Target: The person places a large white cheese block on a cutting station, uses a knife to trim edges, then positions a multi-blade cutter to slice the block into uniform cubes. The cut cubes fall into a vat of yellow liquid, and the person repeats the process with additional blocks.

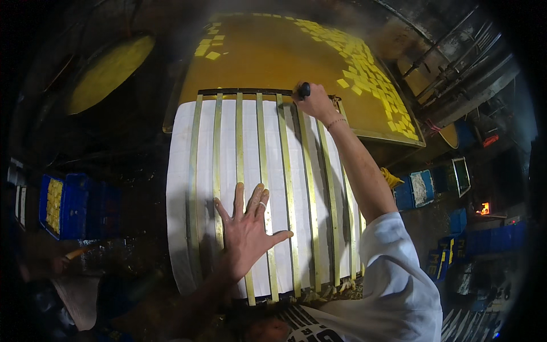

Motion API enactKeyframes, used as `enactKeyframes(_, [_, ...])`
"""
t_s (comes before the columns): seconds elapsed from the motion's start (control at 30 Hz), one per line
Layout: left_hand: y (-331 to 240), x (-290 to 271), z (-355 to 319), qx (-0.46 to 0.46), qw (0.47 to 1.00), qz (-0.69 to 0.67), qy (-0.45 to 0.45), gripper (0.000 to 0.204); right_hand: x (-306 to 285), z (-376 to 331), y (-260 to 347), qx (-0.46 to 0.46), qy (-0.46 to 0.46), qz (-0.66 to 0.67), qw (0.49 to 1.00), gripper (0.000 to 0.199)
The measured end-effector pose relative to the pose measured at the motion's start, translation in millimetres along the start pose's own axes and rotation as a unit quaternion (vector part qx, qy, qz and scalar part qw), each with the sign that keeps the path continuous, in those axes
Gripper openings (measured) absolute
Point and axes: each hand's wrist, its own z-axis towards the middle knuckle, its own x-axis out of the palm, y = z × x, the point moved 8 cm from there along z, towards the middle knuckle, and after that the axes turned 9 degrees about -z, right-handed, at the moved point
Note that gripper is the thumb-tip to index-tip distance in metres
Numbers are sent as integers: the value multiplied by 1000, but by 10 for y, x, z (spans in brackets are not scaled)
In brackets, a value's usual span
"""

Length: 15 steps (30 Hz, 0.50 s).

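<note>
In front of me lies a broad white slab [182,154] with faint grid lines, cloth-like on its surface. Over it rests a rack of long, parallel yellowish slats [286,165], joined at the far end by a dark crossbar [245,91]. My left hand [246,231] presses flat on slats and slab near the middle, fingers spread, a ring on one finger. At the far edge, right of centre, my right hand [317,105] is closed round a tool's black handle [304,89]. The rest of that tool is hidden, so its kind is unclear.
Beyond the slab stands a wide vat of orange-brown liquid [262,51], with many yellow squares [364,74] floating along its right side. A round yellow-filled pan [111,74] is at far left. Blue crates [74,205] stand on both sides. Fire glows [484,209] at right.
</note>
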Motion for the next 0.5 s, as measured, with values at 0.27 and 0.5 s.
enactKeyframes(0.27, [433, -93, -165, -53, 998, 4, -22, 107, -638, -2463, 1443, 40, 311, 224, 923, 23])
enactKeyframes(0.5, [479, -71, -140, -63, 998, 2, -6, 111, -1012, -1725, 1884, -18, 250, 276, 928, 16])
